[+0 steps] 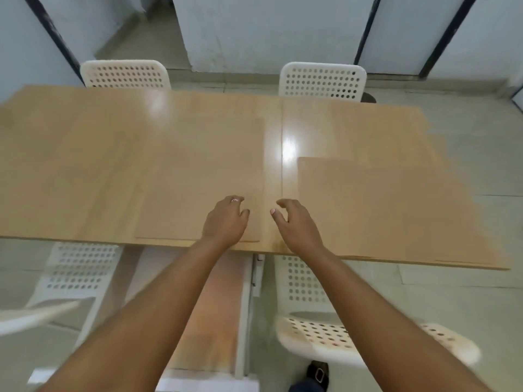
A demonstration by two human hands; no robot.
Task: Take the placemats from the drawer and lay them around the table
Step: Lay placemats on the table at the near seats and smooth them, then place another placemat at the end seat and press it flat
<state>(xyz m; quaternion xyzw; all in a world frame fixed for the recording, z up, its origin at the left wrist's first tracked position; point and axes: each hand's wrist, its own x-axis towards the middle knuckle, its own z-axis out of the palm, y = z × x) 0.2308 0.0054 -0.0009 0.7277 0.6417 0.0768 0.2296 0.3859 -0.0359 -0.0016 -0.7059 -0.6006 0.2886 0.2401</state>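
Two tan placemats lie flat on the wooden table [70,154]. One placemat [198,171] sits at the near edge left of centre. The other placemat [382,210] covers the near right part. My left hand [225,220] rests on the near right corner of the left placemat, fingers curled, holding nothing. My right hand [297,222] hovers over the bare strip between the two mats, fingers apart and empty. Below the table edge an open drawer [218,306] shows between my forearms, its inside blurred.
Two white perforated chairs [126,75] [322,80] stand at the far side. Two more white chairs [76,275] [325,332] stand at the near side, left and right of the drawer. A shoe [318,373] shows on the tiled floor.
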